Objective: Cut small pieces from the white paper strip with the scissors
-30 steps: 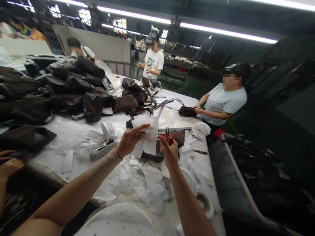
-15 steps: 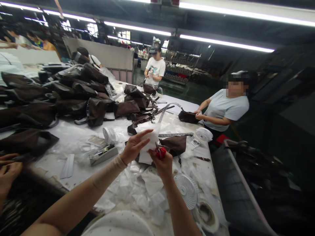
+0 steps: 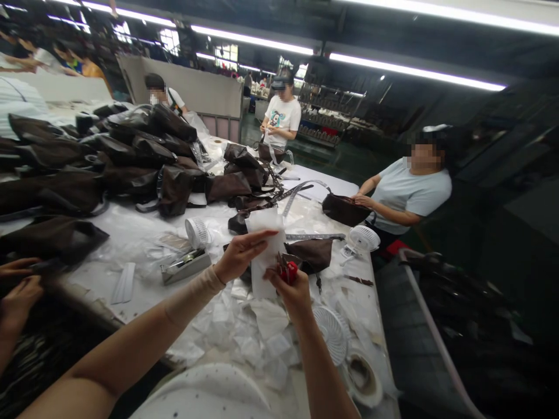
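Note:
My left hand reaches across a white sheet, its fingers stretched out in front of it. Whether the thumb touches the sheet is hidden. In my right hand are small scissors with red handles, blades pointing up. The right fingertips meet the lower right part of the sheet, which stands raised over the table. Just behind the scissors lies a dark brown bag, and a grey strap runs above it.
Brown bags are heaped at left. Around my hands are a tape dispenser, small white fans, a tape roll and scattered plastic scraps. Across the table a co-worker handles a bag. A bin stands right.
The white sheet hangs straighter and shows more of its length. My left fingers have moved slightly right across it, and the gap between them has narrowed. The scissors stay in my right hand.

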{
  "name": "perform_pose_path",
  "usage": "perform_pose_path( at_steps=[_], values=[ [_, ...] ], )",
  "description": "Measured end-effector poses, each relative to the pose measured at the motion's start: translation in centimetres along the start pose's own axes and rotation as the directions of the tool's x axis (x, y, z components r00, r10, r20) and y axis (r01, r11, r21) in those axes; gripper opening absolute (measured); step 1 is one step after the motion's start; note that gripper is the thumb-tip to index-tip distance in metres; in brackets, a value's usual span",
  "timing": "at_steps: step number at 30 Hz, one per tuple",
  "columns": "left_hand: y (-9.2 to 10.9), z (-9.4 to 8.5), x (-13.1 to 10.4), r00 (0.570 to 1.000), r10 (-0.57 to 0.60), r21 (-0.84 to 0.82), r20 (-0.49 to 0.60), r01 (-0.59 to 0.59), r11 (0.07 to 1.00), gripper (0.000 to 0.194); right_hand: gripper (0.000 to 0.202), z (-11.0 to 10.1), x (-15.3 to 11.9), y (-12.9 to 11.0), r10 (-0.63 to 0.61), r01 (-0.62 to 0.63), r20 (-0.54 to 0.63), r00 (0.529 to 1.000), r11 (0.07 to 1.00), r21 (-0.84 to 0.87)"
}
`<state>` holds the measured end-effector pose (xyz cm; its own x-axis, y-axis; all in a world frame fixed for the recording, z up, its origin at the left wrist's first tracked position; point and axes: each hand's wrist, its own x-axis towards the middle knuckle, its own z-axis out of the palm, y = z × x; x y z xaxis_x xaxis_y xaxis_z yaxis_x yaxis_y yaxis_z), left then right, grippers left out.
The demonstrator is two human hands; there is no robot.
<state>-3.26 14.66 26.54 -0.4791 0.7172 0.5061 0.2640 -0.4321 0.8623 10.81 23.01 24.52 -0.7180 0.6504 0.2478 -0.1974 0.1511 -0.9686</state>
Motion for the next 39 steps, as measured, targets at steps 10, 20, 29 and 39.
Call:
perform_pose_path(
  at_steps=[10,20,29,39],
  values=[
    [1.0,-1.7,-0.6,0.931,0.044,-0.102,0.363,-0.007,0.995,0.056,0.029,-0.3,-1.5,-2.9,0.234,-0.231,0.016,0.972,0.947,0.222],
    [-0.3,-1.1,-1.0,0.936,0.058,0.109,0.347,-0.102,0.989,0.04,0.036,-1.9,-2.5,-3.4,0.057,-0.057,0.167,0.984,0.998,-0.003],
    [1.5,-0.7,-1.6,0.927,-0.26,-0.362,0.271,0.349,0.865,0.036,0.035,-7.4,-0.6,-7.5,-0.059,0.144,0.174,0.983,0.836,-0.53],
    [1.4,-1.5,-2.1,0.912,-0.31,-0.252,0.269,0.378,0.891,0.042,0.026,-5.4,1.1,-11.5,-0.002,0.38,0.425,0.905,0.451,-0.807]
  ],
)
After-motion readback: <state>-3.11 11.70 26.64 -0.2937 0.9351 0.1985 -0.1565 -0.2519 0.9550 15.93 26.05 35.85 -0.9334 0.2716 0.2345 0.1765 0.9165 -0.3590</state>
